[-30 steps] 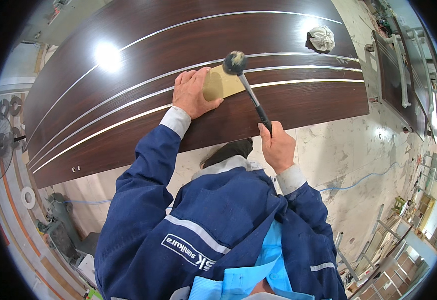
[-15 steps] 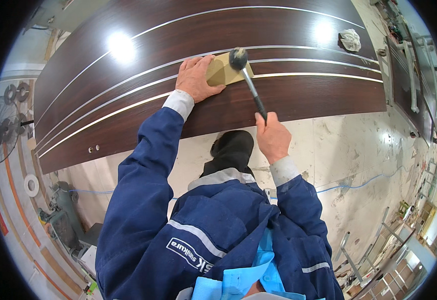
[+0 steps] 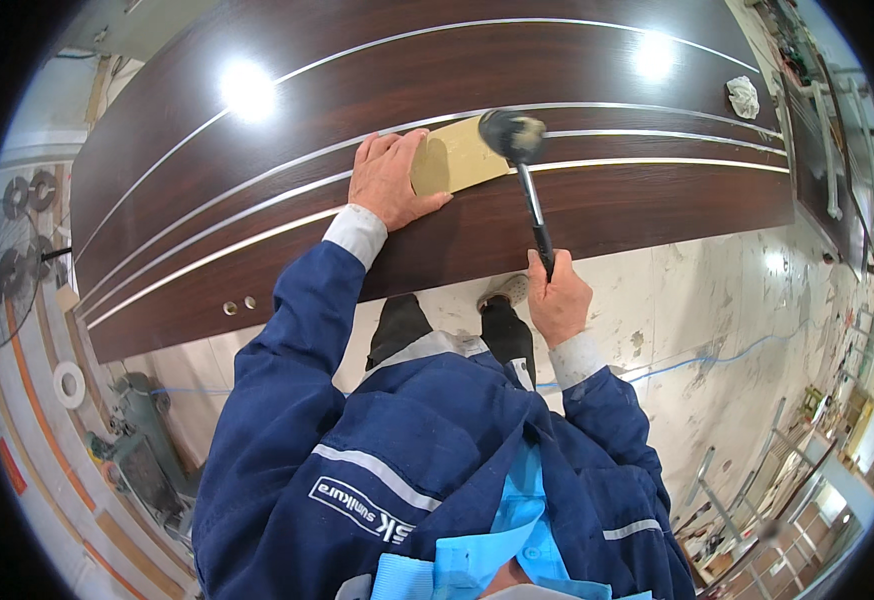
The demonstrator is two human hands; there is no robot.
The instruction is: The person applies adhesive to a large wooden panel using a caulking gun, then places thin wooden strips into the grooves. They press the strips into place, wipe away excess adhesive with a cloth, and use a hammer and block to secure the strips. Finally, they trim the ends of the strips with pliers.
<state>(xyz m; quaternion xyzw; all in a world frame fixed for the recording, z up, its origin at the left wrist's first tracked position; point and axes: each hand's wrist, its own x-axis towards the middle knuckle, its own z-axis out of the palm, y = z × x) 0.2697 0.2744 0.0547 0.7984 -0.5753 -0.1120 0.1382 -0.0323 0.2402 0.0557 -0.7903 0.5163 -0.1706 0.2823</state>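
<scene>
A dark brown wood-grain panel (image 3: pixel 647 205) with several thin silver strips along it lies before me. My left hand (image 3: pixel 389 180) grips the left end of a flat tan block (image 3: pixel 454 165), which lies across the strips. My right hand (image 3: pixel 561 298) is closed round the black handle of a mallet (image 3: pixel 532 198) with a black, pale-smeared head. That head overlaps the block's right end; I cannot tell whether they touch. Part of the block is hidden under my left fingers.
A crumpled white rag (image 3: pixel 743 97) lies at the panel's right end. Two small round metal fittings (image 3: pixel 239 306) sit near its front left edge. A blue hose (image 3: pixel 692 366) crosses the floor behind me. A fan (image 3: pixel 9 270) stands at the left, and metal frames (image 3: pixel 747 500) lean at the lower right.
The mallet head has moved right, from over the block to its right end. My right hand has moved slightly right and down. My left hand stays on the block, and my feet have shifted.
</scene>
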